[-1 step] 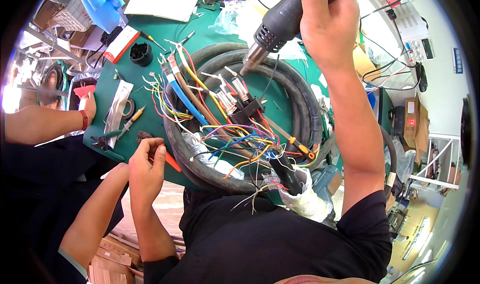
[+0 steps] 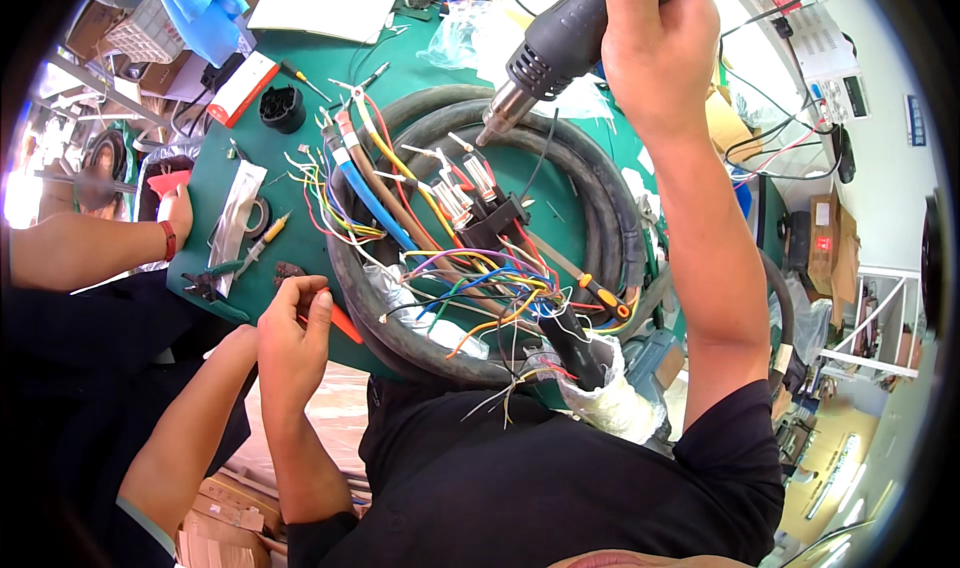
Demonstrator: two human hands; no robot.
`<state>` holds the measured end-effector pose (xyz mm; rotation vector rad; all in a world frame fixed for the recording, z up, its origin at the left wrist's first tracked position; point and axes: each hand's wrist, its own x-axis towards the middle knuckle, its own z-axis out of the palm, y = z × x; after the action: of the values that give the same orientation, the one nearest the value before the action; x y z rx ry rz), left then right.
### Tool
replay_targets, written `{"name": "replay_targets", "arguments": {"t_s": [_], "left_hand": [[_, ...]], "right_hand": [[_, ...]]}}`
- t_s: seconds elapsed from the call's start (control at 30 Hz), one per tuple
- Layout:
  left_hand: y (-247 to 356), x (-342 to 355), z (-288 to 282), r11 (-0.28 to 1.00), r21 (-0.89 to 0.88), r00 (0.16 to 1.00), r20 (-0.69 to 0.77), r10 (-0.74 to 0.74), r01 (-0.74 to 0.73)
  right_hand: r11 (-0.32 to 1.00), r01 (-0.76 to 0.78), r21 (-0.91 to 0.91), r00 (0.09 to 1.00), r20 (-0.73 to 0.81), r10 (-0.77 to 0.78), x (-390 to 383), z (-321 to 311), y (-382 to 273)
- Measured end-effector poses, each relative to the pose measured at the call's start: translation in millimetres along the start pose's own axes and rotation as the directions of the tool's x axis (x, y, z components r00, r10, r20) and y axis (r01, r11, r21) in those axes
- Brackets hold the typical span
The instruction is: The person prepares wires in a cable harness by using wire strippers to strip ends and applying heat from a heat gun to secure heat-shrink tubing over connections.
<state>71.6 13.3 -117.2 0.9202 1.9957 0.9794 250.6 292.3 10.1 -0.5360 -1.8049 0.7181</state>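
Note:
My right hand (image 2: 660, 63) is wrapped round the handle of a black heat gun (image 2: 556, 46). Its metal nozzle points down and left, just above wire ends in clear sleeves (image 2: 480, 178). These rise from a black connector block (image 2: 495, 226) amid a coil of thick black cable (image 2: 610, 168). Fanned-out coloured wires (image 2: 490, 268) lie around the block. At the table's near edge, my left hand (image 2: 295, 333) is closed, thumb against fingers; a bit of red shows at the fingertips, too small to name. Red-handled pliers (image 2: 345, 325) lie beside and partly beneath it.
A co-worker's hand (image 2: 176, 211) rests at the table's left edge; their other forearm (image 2: 190, 418) reaches close to mine. A screwdriver (image 2: 605, 296) lies across the coil. Green-handled cutters (image 2: 210, 286), a syringe (image 2: 262, 243) and a black round part (image 2: 282, 109) lie left.
The heat gun has shifted very slightly down and left, its nozzle a little nearer the sleeved wire ends. My left hand looks unmoved.

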Motion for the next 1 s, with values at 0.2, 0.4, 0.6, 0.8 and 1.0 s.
{"name": "replay_targets", "arguments": {"t_s": [0.2,0.4,0.6,0.8,1.0], "left_hand": [[0,0,2,1.000,0.026,1.000,0.002,0.014,-0.015],[0,1,3,0.999,0.045,1.000,0.005,-0.006,0.005],[0,2,6,0.999,0.040,1.000,0.006,-0.008,0.007],[6,2,12,0.996,0.092,1.000,0.007,0.010,-0.010],[8,3,14,0.995,0.096,1.000,0.016,0.004,-0.006]], "right_hand": [[0.963,-0.260,-0.073,0.956,-0.160,0.246,0,-16,23],[0.948,-0.318,0.006,0.925,-0.216,0.312,-13,-23,59],[0.940,-0.316,-0.131,0.928,-0.247,0.278,-15,-22,55],[0.941,-0.338,0.007,0.909,-0.258,0.328,-17,-23,58],[0.932,-0.355,0.075,0.888,-0.284,0.361,-18,-21,58]]}}
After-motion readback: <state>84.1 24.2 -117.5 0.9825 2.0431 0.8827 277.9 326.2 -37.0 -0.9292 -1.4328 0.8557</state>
